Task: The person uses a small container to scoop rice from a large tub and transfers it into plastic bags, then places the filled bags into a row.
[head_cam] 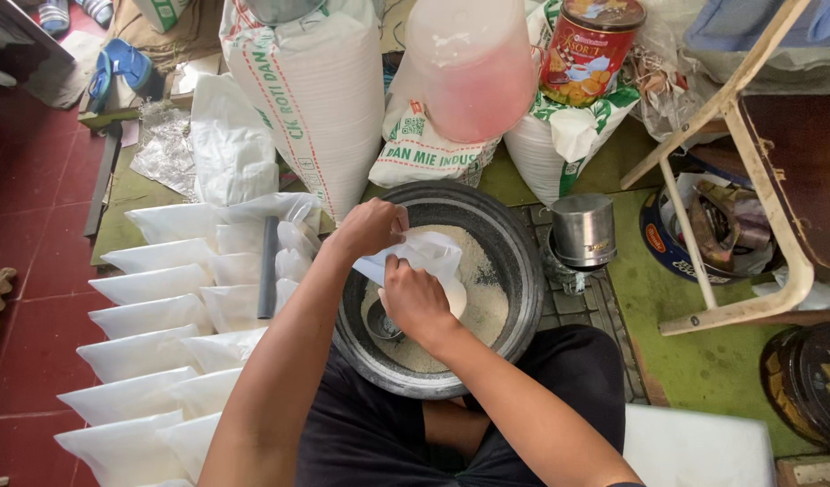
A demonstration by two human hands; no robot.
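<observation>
A big grey metal basin [523, 271] sits between my knees, partly filled with white grain [487, 307]. Over it, my left hand [372, 227] pinches the upper edge of a clear plastic bag [424, 255]. My right hand [413, 299] grips the same bag lower down, above the grain. A small metal scoop [382, 323] lies in the grain just below my right hand.
Rows of filled white plastic bags [153, 316] lie on the floor to my left, with a dark rod [268, 267] across them. Large sacks [311, 90], a pink-tinted plastic jar [474, 63] and a tin [591, 50] stand behind the basin. A metal cup [583, 230] sits at the right.
</observation>
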